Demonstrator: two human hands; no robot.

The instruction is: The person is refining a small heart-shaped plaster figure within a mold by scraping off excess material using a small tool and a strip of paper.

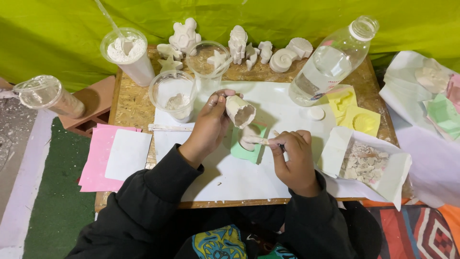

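White plaster is everywhere on this small chipboard worktop (125, 103), which stands against a bright green cloth backdrop (72, 24). The person sits close, both black sleeves stretched over a big white sheet (230, 177) that covers the middle of the board.

The left hand (211, 125) is closed around a hollow white plaster cast (240, 111), held up just above the sheet with its rough, broken-looking opening turned toward the camera. The right hand (293, 152) is clenched on a thin pale stick (265, 141), its tip pointing left toward the cast but not touching it. Under the cast, lying on the sheet, is a green mould (247, 152) with another white lump resting on it.

Behind the sheet stands a clear plastic cup (171, 91) with some white powder at the bottom, and farther back left a taller cup (130, 55) filled with powder and a spoon. Along the far edge of the board sits a row of finished plaster figures (239, 45), shells and stars among them. To the right of the sheet a clear plastic bottle (333, 62) lies tilted, with yellow moulds (352, 112) beside it and an open white paper (369, 165) heaped with plaster scraps. Left of the sheet are pink and white papers (115, 156).
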